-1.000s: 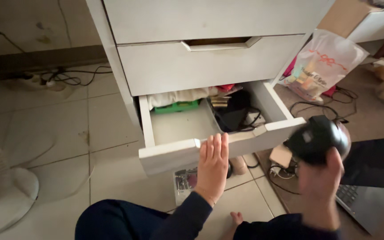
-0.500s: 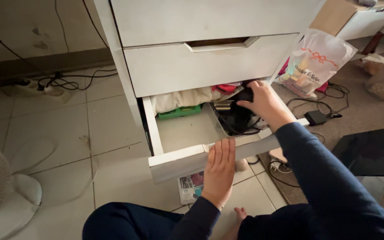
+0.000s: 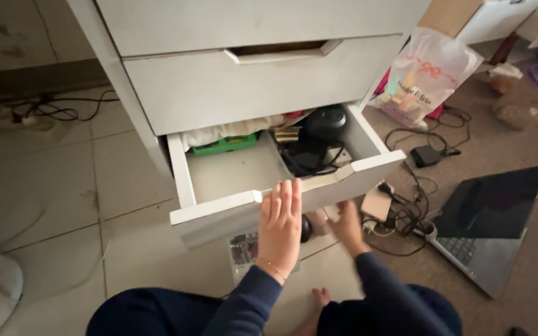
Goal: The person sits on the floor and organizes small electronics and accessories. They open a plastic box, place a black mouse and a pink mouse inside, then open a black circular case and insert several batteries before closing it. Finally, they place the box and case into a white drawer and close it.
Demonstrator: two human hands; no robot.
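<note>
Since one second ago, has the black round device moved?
Yes. The black round device went from the right hand, beside the drawer front, into the open drawer's right rear corner.

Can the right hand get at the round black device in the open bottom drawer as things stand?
Probably yes. The drawer is pulled out and open on top, and the round black device lies uncovered at its right rear. The right hand is low, under the drawer front, so it must come up over that edge.
</note>
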